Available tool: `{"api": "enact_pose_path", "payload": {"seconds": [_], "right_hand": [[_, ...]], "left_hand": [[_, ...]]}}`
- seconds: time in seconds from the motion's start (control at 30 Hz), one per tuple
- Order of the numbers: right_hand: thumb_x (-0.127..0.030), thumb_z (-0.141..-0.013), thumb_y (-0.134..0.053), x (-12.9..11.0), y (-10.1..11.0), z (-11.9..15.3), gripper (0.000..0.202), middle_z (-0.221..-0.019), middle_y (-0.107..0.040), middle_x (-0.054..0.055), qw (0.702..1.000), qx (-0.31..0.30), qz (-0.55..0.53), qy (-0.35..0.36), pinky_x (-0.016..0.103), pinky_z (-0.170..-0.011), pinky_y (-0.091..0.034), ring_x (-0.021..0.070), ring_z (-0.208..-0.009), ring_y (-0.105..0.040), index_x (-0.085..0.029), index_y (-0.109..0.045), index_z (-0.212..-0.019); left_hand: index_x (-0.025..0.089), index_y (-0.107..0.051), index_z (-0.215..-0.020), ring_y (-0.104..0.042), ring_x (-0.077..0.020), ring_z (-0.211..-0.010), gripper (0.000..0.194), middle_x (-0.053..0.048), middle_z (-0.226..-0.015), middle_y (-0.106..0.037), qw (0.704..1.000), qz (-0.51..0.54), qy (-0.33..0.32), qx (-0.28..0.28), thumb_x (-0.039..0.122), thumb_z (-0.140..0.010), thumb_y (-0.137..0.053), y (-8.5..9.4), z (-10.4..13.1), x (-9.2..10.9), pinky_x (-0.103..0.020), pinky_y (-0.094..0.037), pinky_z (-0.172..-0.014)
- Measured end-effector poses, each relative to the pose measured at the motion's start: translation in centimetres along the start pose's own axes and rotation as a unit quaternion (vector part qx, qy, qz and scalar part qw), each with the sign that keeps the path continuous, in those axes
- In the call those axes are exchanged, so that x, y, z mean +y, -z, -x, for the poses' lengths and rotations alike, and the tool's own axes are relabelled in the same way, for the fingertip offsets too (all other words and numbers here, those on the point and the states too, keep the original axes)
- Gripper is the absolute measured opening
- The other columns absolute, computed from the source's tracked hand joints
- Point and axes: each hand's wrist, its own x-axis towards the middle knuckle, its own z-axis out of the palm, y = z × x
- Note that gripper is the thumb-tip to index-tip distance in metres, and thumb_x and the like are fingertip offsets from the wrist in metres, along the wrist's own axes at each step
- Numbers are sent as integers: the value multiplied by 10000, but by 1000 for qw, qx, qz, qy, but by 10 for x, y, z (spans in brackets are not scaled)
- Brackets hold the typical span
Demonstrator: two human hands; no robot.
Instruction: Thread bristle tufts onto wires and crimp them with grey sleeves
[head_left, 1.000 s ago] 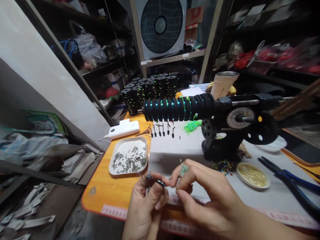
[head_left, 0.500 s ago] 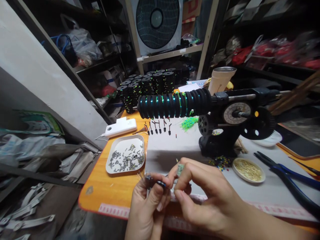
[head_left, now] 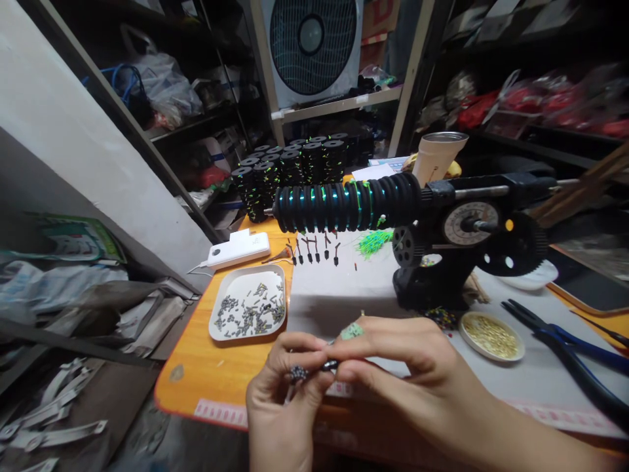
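Left hand [head_left: 289, 393]: curled, thumb and finger pinching a dark piece [head_left: 329, 365]; dark cluster [head_left: 297, 373] among its fingers.
Right hand [head_left: 417, 367]: fingertips nearly closed at the dark piece; cannot tell whether they grip.
Dark piece: between both hands' fingertips.
Tray [head_left: 240, 283]: left of the hands.

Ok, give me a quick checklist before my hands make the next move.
1. Small dark piece pinched in left hand: ok.
2. Right hand up at the piece: ok.
3. Right fingertips gripping it: cannot tell, too small.
4. Left hand otherwise free: not ok, it also holds a dark cluster.
5. White tray holding small parts: ok.
6. Pliers apart from both hands: ok.
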Motion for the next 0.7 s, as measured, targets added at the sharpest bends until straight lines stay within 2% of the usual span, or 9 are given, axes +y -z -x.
{"api": "enact_pose_path", "payload": {"seconds": [0.1,0.17,0.27,0.33,0.4,0.5,0.53,0.6,0.7], "right_hand": [[-109,-896,-666,-3,2,0,122,-734,-700,-24,999,-12,-15,-40,161,-606,-458,85,-645,-620,-195,-752,-908],[-115,-905,-655,-4,3,0,105,-756,-694,-23,998,-22,-11,-51,168,-628,-461,86,-669,-624,-190,-727,-890],[-116,-934,-608,-3,3,-1,101,-811,-674,12,999,-41,21,-16,197,-649,-480,108,-724,-617,-173,-692,-927],[-157,-952,-594,-1,4,-3,87,-841,-667,48,994,-58,80,50,239,-702,-521,146,-807,-622,-158,-679,-935],[-230,-974,-573,1,7,-4,145,-833,-676,73,969,-67,182,153,323,-817,-554,195,-898,-634,-137,-680,-941],[-179,-1003,-493,2,16,-5,218,-823,-722,87,894,-38,337,294,400,-997,-518,231,-1007,-651,-93,-692,-982],[-137,-1005,-463,2,19,-5,238,-846,-738,88,874,-26,368,317,395,-1036,-503,227,-1049,-646,-87,-696,-999],[-105,-1009,-435,2,24,-5,270,-929,-761,68,852,-13,397,341,372,-1089,-484,201,-1149,-613,-115,-705,-1018],[-183,-1012,-494,4,27,-7,226,-1036,-754,4,829,-43,409,378,340,-1092,-502,156,-1206,-576,-203,-715,-975]], "left_hand": [[295,-793,-631,-657,-140,-742,114,18,-763,-698,995,-49,-83,-6,314,-622,-905,0,1,-2,-205,-546,-689],[302,-777,-609,-650,-130,-712,126,27,-758,-691,995,-25,-101,-4,329,-632,-898,0,4,-2,-209,-537,-680],[268,-723,-590,-542,-40,-484,197,54,-742,-687,997,53,-62,-17,359,-651,-887,-1,9,0,-180,-500,-586],[256,-696,-661,-443,-12,-373,180,58,-646,-662,994,95,-10,-48,332,-719,-849,1,12,1,-165,-431,-480],[251,-673,-736,-438,-30,-366,144,49,-550,-621,990,110,32,-82,298,-786,-799,4,11,2,-153,-350,-424],[220,-647,-713,-441,-43,-413,186,33,-519,-601,991,72,52,-104,302,-790,-795,12,4,2,-141,-324,-439],[213,-644,-698,-438,-43,-419,208,33,-520,-600,992,47,59,-100,317,-777,-806,15,1,2,-140,-331,-449],[219,-672,-739,-439,-51,-424,210,34,-528,-605,993,-13,85,-85,363,-746,-825,20,-5,4,-147,-342,-454],[208,-719,-777,-445,-88,-449,294,11,-533,-609,977,-125,134,-105,476,-711,-819,22,-9,9,-187,-340,-451]]}}
